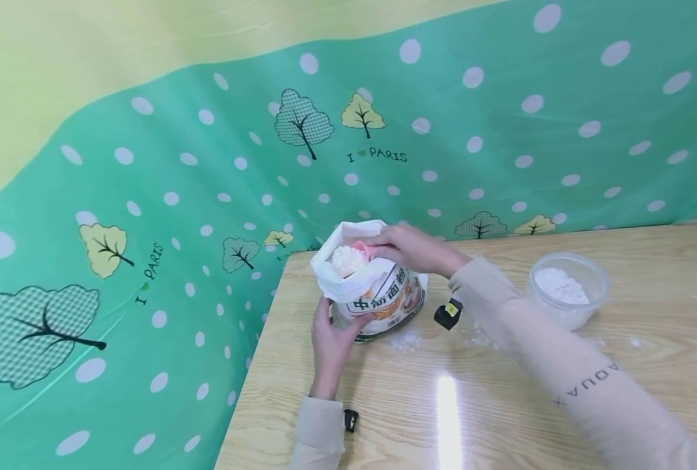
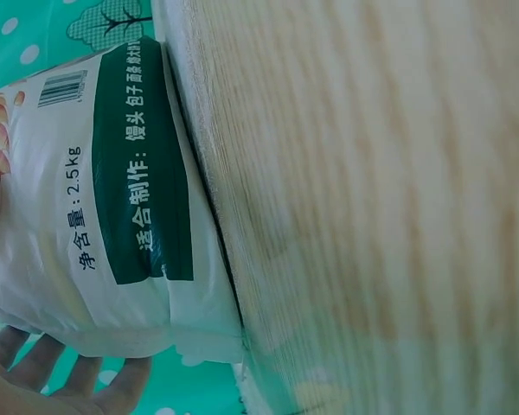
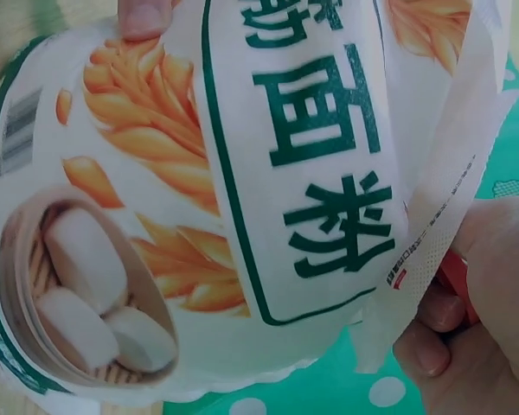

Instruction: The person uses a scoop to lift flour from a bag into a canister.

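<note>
A white flour bag [image 1: 383, 307] with green lettering stands on the table, its top folded open. My left hand [image 1: 335, 336] holds its near left side, thumb on the printed front and fingers [image 2: 82, 380] spread round the side. Over the bag's mouth, my right hand [image 1: 414, 248] grips a pink scoop [image 1: 361, 247]. White flour [image 1: 348, 260] is heaped beside the scoop at the opening. The right wrist view shows the scoop's red handle [image 3: 456, 281] between thumb and fingers, partly behind the bag's rim.
A clear round tub [image 1: 599, 281] of white flour stands to the right, behind the right forearm. Flour traces [image 1: 405, 339] dust the wooden table [image 1: 395, 418]. A green dotted cloth [image 1: 442, 130] hangs behind and to the left.
</note>
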`<state>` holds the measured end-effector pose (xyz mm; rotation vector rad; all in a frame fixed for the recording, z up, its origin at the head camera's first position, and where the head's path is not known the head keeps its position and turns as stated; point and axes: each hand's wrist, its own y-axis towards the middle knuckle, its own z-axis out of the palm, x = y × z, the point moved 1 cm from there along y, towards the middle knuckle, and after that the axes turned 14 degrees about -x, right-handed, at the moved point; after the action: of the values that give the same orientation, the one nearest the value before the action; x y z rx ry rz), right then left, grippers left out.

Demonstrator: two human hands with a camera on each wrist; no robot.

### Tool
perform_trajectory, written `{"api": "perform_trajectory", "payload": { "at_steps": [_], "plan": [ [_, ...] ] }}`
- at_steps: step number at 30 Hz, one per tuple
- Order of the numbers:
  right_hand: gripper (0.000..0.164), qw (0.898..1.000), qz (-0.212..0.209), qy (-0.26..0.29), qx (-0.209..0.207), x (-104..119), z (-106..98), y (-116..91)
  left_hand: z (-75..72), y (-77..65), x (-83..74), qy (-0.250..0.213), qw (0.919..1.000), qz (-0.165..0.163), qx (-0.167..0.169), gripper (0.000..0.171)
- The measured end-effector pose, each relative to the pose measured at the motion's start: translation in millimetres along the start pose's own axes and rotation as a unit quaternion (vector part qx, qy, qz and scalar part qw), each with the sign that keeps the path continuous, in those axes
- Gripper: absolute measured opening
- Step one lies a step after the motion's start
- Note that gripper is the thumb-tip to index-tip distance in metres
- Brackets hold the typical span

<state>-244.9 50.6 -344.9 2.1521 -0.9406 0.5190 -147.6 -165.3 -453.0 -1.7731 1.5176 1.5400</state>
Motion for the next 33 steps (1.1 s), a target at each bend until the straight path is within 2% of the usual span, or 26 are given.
{"api": "perform_trajectory", "payload": {
  "at_steps": [6, 13, 33],
  "plan": [
    [0.033, 1.000, 0.021, 0.001, -0.021, 3.0, 0.3, -6.3, -0.5, -0.7, -1.3, 0.004, 0.9999, -0.013, 0.003, 0.081],
    [0.029, 0.999, 0.034, 0.017, -0.032, 4.0, 0.1, -9.6, -1.1, -0.9, -0.1, -0.004, 1.0000, -0.001, 0.001, 0.079],
    [0.030, 0.995, 0.067, 0.046, -0.061, 5.4, -3.8, -19.0, 0.0, -0.4, -0.6, -0.007, 0.9999, -0.005, 0.009, 0.080]
  ]
}}
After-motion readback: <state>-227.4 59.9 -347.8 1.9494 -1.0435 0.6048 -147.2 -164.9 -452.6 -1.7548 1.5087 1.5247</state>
